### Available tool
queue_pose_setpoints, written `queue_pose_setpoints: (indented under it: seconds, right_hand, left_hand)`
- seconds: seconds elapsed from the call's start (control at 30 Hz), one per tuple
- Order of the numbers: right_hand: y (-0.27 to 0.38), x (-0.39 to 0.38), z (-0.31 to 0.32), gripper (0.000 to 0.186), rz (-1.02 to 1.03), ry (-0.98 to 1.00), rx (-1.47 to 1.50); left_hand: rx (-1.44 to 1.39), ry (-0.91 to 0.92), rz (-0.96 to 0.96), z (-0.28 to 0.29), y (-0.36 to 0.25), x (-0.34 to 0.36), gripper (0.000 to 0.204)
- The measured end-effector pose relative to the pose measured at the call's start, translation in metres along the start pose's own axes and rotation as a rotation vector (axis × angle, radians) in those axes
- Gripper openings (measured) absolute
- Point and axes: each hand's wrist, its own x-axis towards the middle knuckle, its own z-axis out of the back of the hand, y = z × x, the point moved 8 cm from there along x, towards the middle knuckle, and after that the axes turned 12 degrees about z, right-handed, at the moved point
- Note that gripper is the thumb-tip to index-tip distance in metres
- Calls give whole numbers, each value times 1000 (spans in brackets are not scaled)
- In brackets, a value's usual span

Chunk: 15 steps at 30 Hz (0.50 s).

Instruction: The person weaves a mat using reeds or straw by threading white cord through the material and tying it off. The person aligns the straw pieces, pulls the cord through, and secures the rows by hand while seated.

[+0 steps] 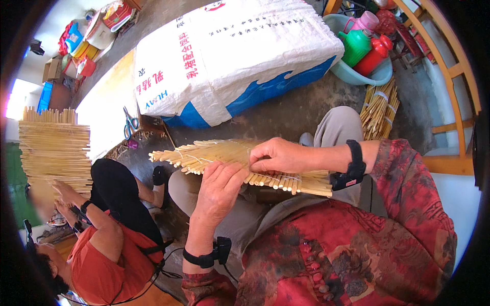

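A mat of straw-coloured reed stalks (301,179), bound with pale string, lies across my lap with its cut ends toward me. The fingers of my left hand (220,188) are folded over the near edge of the mat, holding it. Just right of them, my right hand (278,155) is closed in a pinch right at the stalks. What sits between those fingertips is too small to make out; white string (201,159) runs through the stalks nearby. Both wrists wear black bands.
A wrapped white-and-blue bale (245,56) stands ahead, with scissors (130,123) at its left. Tied reed bundles (380,109) lie at right below a light-blue basin (365,76) with flasks. At left, a co-worker in red (122,255) handles another reed mat (53,153).
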Motion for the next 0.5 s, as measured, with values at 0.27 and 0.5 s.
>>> queue_pose_setpoints:
  seconds: [0.27, 0.5]
  right_hand:
    - [3, 2, -2, 23, -101, -43, 73]
    - [4, 8, -3, 24, -49, 11, 53]
  left_hand:
    - [-2, 33, 25, 2, 4, 2, 27]
    - [28, 64, 30, 0, 4, 8, 22]
